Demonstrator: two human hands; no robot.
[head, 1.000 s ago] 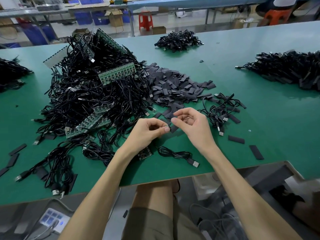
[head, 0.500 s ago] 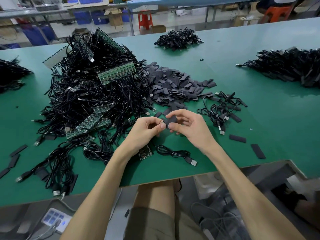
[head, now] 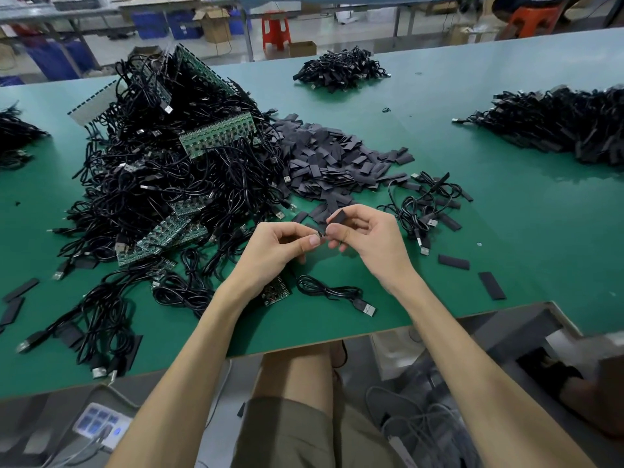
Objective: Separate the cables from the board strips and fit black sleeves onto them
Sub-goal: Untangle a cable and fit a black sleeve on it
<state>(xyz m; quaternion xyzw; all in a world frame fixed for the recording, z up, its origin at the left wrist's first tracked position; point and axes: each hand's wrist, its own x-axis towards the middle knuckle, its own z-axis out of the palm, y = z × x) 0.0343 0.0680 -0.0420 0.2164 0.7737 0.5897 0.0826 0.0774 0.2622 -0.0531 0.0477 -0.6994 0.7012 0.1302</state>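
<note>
Red stool [head: 276,28], blue bins [head: 152,23] in bkgd

Green flat worktable [head: 506,231] bears tangled black cables [head: 162,187] with green board strips [head: 216,134] at ten o'clock, flat black sleeves [head: 324,163] at twelve.

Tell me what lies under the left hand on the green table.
A small dark circuit board lies below the left hand. The wrist covers its left edge, so its full length is hidden.

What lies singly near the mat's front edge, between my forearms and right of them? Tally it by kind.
Board piece: 1
Coiled cable: 1
Loose sleeves: 2
Total: 4
</note>
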